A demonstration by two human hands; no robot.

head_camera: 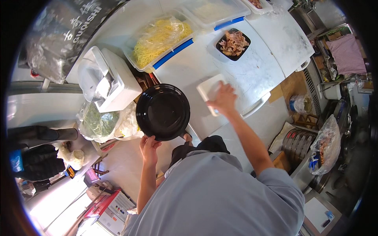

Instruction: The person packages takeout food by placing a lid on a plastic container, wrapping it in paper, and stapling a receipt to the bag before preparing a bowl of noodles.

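My left hand point(150, 149) grips the near rim of a round, glossy black bowl point(162, 113); nothing shows inside the bowl. My right hand point(223, 98), a little blurred, is spread across a flat white rectangular item point(208, 86) over the white freezer top point(183, 85). Its thumb lies along one edge and its fingers along another; the palm hides part of the item, and its exact kind is unclear. Beyond this hand, a small black tray point(220, 48) holds sliced, cooked-looking meat point(234, 43).
Yellow noodles point(162, 38) under plastic film fill a clear bin with a blue latch point(174, 54). Another lidded bin point(217, 11) stands beside it. Left are a white box point(122, 85) and bagged greens point(99, 121). White handles point(257, 104) jut from the freezer's near edge. Steel steamers point(298, 143) stand right.
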